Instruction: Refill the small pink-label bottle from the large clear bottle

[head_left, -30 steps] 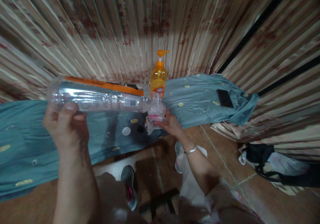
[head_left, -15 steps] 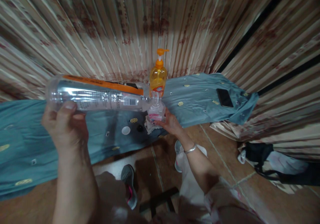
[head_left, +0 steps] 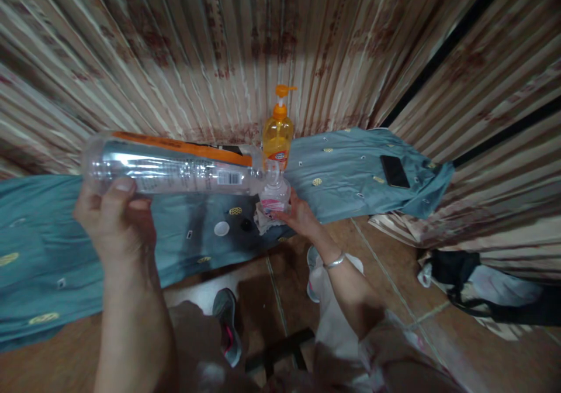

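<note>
My left hand (head_left: 118, 217) is closed around the base end of a large clear plastic bottle (head_left: 175, 173) with an orange and black label. The bottle lies nearly level in the air, its neck pointing right and meeting the mouth of a small clear bottle (head_left: 275, 196) with a pink label. Fingers of my right hand (head_left: 299, 214) wrap the small bottle's right side and base. Under it a crumpled cloth (head_left: 263, 222) shows. Any liquid passing between the mouths is too unclear to tell. Just behind stands an orange pump bottle (head_left: 277, 133).
A teal patterned cloth (head_left: 342, 171) covers the long narrow surface. On it lie a white round cap (head_left: 221, 228), a small dark round thing (head_left: 246, 225) and a black phone (head_left: 394, 171). Curtains (head_left: 280, 36) hang behind. A dark bag (head_left: 464, 282) rests at the lower right.
</note>
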Tool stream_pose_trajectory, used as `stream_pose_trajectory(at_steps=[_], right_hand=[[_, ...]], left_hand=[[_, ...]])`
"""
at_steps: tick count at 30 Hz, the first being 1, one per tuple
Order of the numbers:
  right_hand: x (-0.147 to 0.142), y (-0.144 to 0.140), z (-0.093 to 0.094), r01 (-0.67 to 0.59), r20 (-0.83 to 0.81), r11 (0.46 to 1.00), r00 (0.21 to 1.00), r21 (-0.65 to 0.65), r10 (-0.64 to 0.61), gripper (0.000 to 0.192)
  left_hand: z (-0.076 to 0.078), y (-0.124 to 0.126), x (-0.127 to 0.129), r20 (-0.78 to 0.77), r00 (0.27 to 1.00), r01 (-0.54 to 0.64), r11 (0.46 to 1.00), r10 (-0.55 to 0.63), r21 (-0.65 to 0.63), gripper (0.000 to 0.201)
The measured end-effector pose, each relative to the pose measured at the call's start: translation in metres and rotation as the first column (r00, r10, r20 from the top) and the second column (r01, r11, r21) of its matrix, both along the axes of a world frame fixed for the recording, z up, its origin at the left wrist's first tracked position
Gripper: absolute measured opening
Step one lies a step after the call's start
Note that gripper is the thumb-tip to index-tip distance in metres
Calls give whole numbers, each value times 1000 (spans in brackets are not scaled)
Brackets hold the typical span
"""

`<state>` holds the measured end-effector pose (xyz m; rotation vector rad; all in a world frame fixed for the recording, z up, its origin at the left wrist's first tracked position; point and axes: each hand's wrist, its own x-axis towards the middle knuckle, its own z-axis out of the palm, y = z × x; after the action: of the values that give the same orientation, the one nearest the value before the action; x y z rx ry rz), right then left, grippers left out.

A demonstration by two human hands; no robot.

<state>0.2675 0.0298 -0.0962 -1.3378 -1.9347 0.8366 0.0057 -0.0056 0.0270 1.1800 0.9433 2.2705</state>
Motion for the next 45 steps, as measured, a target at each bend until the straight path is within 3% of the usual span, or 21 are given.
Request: stream_pose_trajectory(at_steps=[10,15,45], right_hand=[[1,0,1,-8,24,1000,1000,5,8,68],[0,0,2,-1,37,1000,999,-5,1,65],[1,0,2,-5,21,1000,1000,-4,5,69]], left_hand=[[0,1,1,-17,999,-44,998,43,-47,28],[1,2,1,12,995,-93,994,94,-56,26],[1,1,4,6,998,-58,997,58,-43,27]])
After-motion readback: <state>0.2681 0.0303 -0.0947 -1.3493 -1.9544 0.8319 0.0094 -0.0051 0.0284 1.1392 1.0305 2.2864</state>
